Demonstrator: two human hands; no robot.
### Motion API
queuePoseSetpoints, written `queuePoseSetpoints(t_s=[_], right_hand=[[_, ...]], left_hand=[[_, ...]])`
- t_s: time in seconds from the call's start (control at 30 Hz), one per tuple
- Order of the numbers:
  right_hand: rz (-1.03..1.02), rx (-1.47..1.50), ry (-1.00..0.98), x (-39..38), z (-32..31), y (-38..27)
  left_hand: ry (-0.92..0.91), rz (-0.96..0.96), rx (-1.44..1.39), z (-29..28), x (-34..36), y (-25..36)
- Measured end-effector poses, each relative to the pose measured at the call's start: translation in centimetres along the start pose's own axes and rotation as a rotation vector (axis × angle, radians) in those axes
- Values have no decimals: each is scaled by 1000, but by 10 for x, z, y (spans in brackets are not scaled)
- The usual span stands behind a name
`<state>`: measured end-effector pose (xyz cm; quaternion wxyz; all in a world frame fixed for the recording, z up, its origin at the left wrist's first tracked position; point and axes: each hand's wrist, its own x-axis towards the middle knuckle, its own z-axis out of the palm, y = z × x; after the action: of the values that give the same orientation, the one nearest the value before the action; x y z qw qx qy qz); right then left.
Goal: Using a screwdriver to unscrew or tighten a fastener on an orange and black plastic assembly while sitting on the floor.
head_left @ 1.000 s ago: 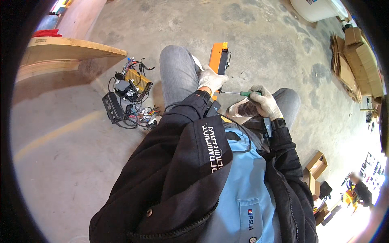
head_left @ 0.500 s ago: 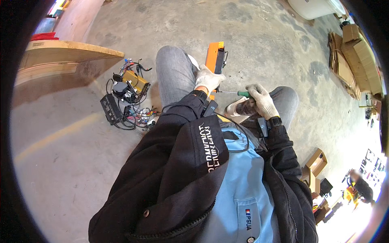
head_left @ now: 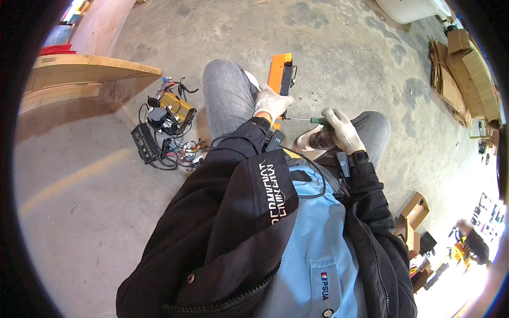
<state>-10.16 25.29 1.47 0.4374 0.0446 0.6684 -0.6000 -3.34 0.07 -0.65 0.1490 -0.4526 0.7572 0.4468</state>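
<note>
Gripping both sides: left grip (head_left: 273, 102), white-gloved, closed over the lower part of the unit (head_left: 278, 77), fingers partly hidden. Unit long, orange and black, slanting between the knees, close to the left knee (head_left: 225, 79); cannot tell whether it rests on the floor (head_left: 344, 58). Right grip (head_left: 342, 129), also gloved, curled shut about the green handle of a screwdriver (head_left: 318, 121), beside the right knee (head_left: 375, 130). Shaft near level, pointing left; tip at the unit's right edge, just below the left grip. Tip contact too small to tell. Left of the left knee, on the floor: gold box (head_left: 177, 106), black box (head_left: 143, 140), tangled wires (head_left: 185, 150). Wooden board (head_left: 90, 62) further left. Far right: cardboard (head_left: 469, 74), white tub (head_left: 413, 10) above it. Lower right: open carton (head_left: 414, 209), another person (head_left: 475, 246) past it.
</note>
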Motion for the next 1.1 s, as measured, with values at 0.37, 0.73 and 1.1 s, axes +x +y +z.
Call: queuePoseSetpoints(t_s=[0.37,0.73,1.1], right_hand=[[47,-153,-14,1,-8,3],[-13,23,-110,11,-18,13],[104,172,49,3,-18,3]], left_hand=[[-5,-15,-57,1,3,-3],[41,24,9,5,3,-5],[3,-15,-185,-3,-12,3]])
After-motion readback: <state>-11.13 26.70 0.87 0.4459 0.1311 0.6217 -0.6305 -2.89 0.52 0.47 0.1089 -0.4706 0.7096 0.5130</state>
